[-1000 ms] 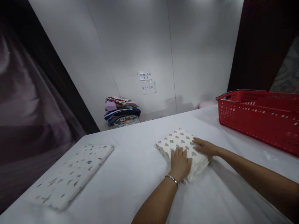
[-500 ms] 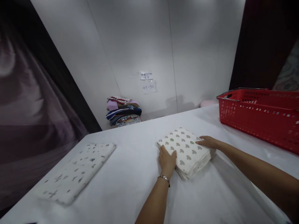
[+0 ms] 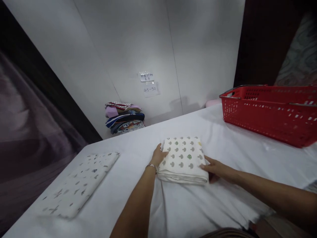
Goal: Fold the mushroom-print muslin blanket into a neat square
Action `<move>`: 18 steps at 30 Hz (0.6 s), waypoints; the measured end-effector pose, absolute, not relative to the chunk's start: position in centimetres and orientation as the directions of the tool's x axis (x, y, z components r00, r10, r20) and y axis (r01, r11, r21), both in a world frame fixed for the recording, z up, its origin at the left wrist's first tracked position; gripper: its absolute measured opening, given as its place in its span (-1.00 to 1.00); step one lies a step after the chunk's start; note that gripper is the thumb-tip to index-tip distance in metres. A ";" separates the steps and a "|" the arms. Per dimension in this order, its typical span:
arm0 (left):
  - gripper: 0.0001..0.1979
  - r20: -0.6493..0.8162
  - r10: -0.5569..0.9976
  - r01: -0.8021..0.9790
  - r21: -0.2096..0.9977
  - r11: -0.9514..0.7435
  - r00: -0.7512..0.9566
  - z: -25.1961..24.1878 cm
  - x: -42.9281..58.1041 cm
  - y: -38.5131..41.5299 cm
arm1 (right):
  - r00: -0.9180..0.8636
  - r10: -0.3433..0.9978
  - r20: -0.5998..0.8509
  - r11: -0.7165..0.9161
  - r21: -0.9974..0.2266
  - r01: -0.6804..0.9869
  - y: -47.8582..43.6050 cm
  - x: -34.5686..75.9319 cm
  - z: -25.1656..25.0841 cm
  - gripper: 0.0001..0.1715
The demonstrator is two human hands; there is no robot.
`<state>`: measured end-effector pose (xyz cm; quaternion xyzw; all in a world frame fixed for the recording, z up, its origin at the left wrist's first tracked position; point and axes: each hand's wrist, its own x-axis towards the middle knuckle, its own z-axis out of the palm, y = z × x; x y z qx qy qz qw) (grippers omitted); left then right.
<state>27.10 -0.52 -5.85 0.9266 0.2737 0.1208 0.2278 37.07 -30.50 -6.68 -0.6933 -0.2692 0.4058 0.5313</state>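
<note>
A folded white cloth with grey and green mushroom prints lies on the white-covered table in front of me, its layered fold facing me. My left hand, with a bracelet at the wrist, grips the cloth's left edge, thumb on top. At the right edge, my right hand holds the cloth with the thumb on top and the other fingers beside and below it. Another folded white cloth with small dark prints lies flat on the left part of the table.
On the right of the table stands a red plastic basket with metal handles. Beyond the far edge is a stack of folded fabrics against the wall, below paper signs. Dark drapery hangs at the left.
The mushroom-print cloth has turned so its layered edge faces me, with both hands moving along with it. The right hand has come lower on its right side. The whole view has shifted slightly.
</note>
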 end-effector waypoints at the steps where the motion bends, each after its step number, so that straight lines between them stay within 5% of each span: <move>1: -0.46 0.075 0.584 0.481 0.487 -0.729 0.809 -5.4 26.9 -0.2 | 0.489 0.810 -0.325 -0.281 -0.946 -0.163 -31.0 36.3 -6.9 -0.14; 5: -0.44 0.134 0.566 0.471 0.419 -0.776 0.814 -3.5 26.5 -1.9 | 0.541 0.732 -0.414 -0.284 -0.907 -0.310 -32.2 36.8 -7.8 -0.03; 12: -0.48 0.172 0.212 0.142 0.349 -0.926 0.962 -4.4 26.0 -10.5 | 0.786 0.591 -0.182 -0.309 -0.951 0.013 -30.0 44.1 -8.3 -0.46; 18: -0.48 0.055 0.145 0.120 0.321 -0.940 0.988 -5.8 25.1 -12.2 | 0.820 0.560 -0.117 -0.281 -0.958 0.055 -26.3 47.7 -8.1 -0.44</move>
